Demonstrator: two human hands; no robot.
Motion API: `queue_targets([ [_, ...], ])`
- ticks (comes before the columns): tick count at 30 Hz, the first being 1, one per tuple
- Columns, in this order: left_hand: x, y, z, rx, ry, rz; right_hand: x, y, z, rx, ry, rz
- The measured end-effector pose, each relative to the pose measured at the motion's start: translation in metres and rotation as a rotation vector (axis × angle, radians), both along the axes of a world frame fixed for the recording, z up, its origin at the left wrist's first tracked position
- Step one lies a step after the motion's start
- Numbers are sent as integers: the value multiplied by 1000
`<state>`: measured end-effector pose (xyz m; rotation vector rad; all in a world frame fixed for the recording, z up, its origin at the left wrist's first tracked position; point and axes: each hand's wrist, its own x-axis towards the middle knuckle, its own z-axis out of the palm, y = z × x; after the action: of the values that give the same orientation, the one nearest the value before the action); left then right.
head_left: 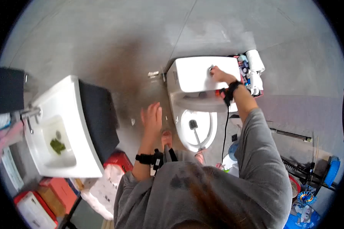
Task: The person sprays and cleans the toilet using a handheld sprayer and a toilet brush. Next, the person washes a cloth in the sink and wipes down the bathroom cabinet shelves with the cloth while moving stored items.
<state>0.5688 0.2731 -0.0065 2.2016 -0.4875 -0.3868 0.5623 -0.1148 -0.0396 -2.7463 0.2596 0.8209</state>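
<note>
My right hand (220, 74) is over the white toilet tank (193, 74), its fingers curled and a fingertip at the round flush button (211, 70) on the lid. Nothing shows inside those fingers. My left hand (153, 119) hangs in the air between the sink and the toilet, fingers stretched and holding nothing. Below the tank, the toilet bowl (214, 129) stands uncovered. A toilet brush (193, 124) with a dark head lies in it, its pale handle crossing the front rim.
At left, a white sink (90, 145) holds green leaves (57, 145). Toiletries and paper rolls (255, 61) crowd a basket right of the tank. Boxes (57, 194) stand at lower left. A black cable (225, 131) hangs from my right wrist. Brushes and a blue item (333, 171) lean at right.
</note>
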Motion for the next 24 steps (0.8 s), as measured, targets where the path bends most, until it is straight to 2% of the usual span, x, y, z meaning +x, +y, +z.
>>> queue_targets([
  [1,-1,9,5,13,-49,0,13,-4,1,-117,138,173],
  [2,-4,20,10,27,-106,-4,14,9,28,-10,85,-15],
  [4,0,41,19,54,-111,44,28,18,34,-145,176,-5],
  [6,-8,65,25,87,-79,74,31,2,10,-242,124,-128],
  [7,-8,77,25,100,-106,112,40,12,19,-292,181,-71],
  [8,-10,88,25,113,-128,151,51,14,29,-235,339,-29],
  [12,-24,120,36,119,-160,203,54,69,104,-185,167,-27],
  [15,-45,144,57,158,-220,265,36,107,131,-128,-81,68],
  [16,-54,154,67,163,-241,283,33,124,148,-152,30,96],
  [18,-69,174,80,177,-285,314,22,140,144,-165,-113,260],
  [22,-109,213,91,209,-295,385,-25,183,153,-75,-241,280],
  [24,-131,223,93,184,-310,390,-59,202,159,77,-272,232],
])
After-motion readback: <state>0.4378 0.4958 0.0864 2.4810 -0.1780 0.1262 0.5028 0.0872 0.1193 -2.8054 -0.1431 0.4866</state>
